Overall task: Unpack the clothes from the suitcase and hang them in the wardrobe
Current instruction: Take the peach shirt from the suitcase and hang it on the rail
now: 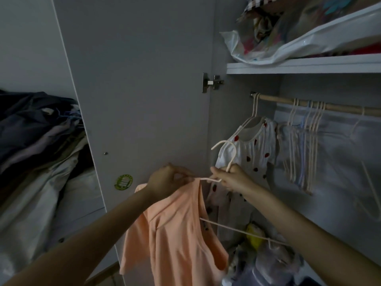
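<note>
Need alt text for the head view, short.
Two hands fit a peach top onto a cream hanger: the left hand pinches the fabric, the right hand grips the hanger. Behind, a spotted white dress hangs on the wardrobe rail.

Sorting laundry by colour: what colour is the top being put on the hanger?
Peach-orange top, plain; seen in the head view.

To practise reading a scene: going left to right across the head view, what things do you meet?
Pile of clothes → green sticker → left hand → right hand → bunch of empty hangers
</note>
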